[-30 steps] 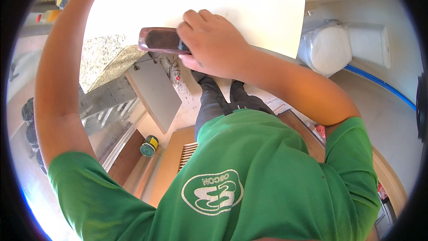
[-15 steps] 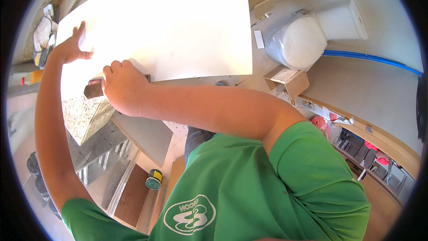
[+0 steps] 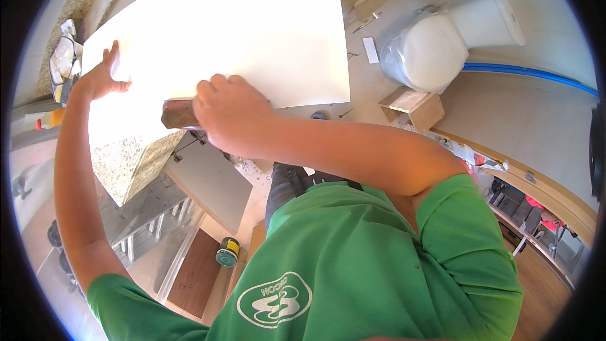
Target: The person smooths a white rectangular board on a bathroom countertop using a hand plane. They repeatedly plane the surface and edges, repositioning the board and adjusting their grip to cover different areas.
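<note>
A large, glaring white panel (image 3: 252, 31) lies before me over a speckled stone slab (image 3: 129, 164). My left hand (image 3: 101, 81) rests at the panel's left edge, thumb and fingers spread apart. Along the near edge, my right hand (image 3: 228, 112) grips a dark brown, block-shaped hand tool (image 3: 178, 114). One blunt end of the tool sticks out to the left of my fist. Its underside and most of its body are hidden by my fingers, so its exact kind does not show.
To the right stand a plastic-wrapped toilet (image 3: 432, 50) and an open wooden box (image 3: 413, 107). Blue pipes (image 3: 530, 69) run along the wall. A green and yellow can (image 3: 228, 252) is at lower left, by a brown board (image 3: 199, 271). A wrapped bundle (image 3: 64, 63) lies beyond my left hand.
My right hand has slid to the right along the panel's near edge with the block-shaped tool. My left hand keeps its place on the panel. The view has shifted slightly.
</note>
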{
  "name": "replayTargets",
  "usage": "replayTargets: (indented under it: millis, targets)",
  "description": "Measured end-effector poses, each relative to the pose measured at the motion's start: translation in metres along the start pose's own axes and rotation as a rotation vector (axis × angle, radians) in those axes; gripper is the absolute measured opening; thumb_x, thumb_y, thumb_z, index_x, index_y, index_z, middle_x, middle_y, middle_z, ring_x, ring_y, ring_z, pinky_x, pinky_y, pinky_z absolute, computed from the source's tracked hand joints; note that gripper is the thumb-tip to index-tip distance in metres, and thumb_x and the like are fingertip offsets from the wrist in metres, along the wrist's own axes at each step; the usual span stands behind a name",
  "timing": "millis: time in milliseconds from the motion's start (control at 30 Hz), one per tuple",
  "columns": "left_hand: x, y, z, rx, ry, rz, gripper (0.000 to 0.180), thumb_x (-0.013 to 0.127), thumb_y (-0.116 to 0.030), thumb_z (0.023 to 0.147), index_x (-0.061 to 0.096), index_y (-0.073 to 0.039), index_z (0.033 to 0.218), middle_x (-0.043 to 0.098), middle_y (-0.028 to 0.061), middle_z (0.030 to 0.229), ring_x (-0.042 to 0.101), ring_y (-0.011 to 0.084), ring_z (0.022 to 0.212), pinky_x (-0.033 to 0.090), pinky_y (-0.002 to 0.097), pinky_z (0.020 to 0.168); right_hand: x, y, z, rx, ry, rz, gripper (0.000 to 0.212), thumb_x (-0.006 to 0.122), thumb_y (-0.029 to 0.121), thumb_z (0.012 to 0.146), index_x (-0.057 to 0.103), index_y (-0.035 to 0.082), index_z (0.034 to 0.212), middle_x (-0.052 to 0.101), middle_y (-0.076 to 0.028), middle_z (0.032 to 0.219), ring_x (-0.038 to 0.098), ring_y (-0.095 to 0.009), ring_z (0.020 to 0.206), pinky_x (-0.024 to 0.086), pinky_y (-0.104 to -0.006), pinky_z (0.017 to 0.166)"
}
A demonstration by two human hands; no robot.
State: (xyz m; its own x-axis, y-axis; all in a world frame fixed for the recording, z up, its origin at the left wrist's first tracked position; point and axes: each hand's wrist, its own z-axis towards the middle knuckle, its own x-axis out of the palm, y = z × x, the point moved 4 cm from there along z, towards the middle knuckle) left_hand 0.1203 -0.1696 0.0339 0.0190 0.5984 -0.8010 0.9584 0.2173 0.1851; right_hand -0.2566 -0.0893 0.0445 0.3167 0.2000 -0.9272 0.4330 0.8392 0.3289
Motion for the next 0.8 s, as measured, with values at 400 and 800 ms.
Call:
replayTargets:
  millis: [400,800]
  targets:
    - [0.000,0.003,0.005,0.007,0.015,0.022,0.142,0.092,-0.042,0.068,-0.006,-0.021,0.167,0.007,0.0259,0.171,0.032,0.0420,0.153,0.030,0.0425,0.125,-0.028,-0.035,-0.051,0.006,0.039,-0.027,0.039,0.079,0.027,0.076,0.067,0.002,0.103,0.058,-0.008,0.102,0.058,-0.023,0.097,0.051,-0.0363,0.082]
    - [-0.004,-0.002,-0.002,-0.008,0.043,0.015,0.143,0.092,-0.042,0.068,-0.008,-0.019,0.167,0.003,0.0246,0.171,0.033,0.0407,0.153,0.029,0.0421,0.125,-0.054,-0.065,-0.098,0.035,0.016,0.011,0.043,0.081,0.027,0.074,0.066,0.002,0.106,0.057,-0.007,0.100,0.058,-0.024,0.096,0.049,-0.0368,0.081]
